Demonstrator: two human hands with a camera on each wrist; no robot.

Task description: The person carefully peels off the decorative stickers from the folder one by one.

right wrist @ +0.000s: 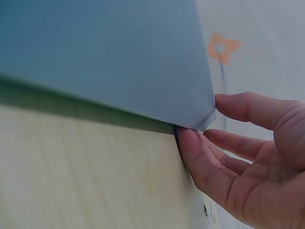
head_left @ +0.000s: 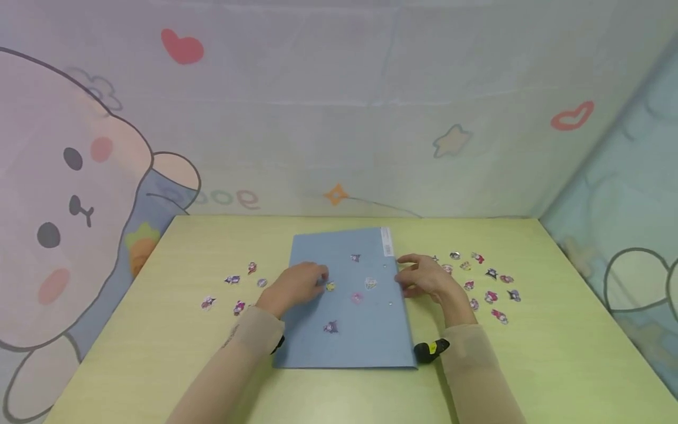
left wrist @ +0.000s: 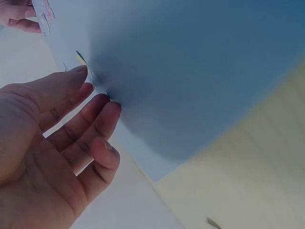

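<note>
A blue folder (head_left: 349, 347) lies flat on the table, with several small cartoon stickers on its face. My left hand (head_left: 296, 284) reaches over its left part. Those fingertips touch the cover beside a small yellow sticker (head_left: 331, 287). In the left wrist view the sticker's edge (left wrist: 81, 58) shows just past the thumb, and the loosely bent fingers rest on the blue surface. My right hand (head_left: 428, 280) is at the folder's right edge, below its white label (head_left: 387, 241). The right wrist view has its bent fingertips against the folder's edge (right wrist: 206, 125), thumb apart from the fingers.
Loose cartoon stickers (head_left: 491, 297) are scattered on the table right of the folder. More stickers (head_left: 239, 307) lie to its left, partly behind my left arm. The table (head_left: 339, 397) meets a printed cloth backdrop (head_left: 339, 118) at its back edge.
</note>
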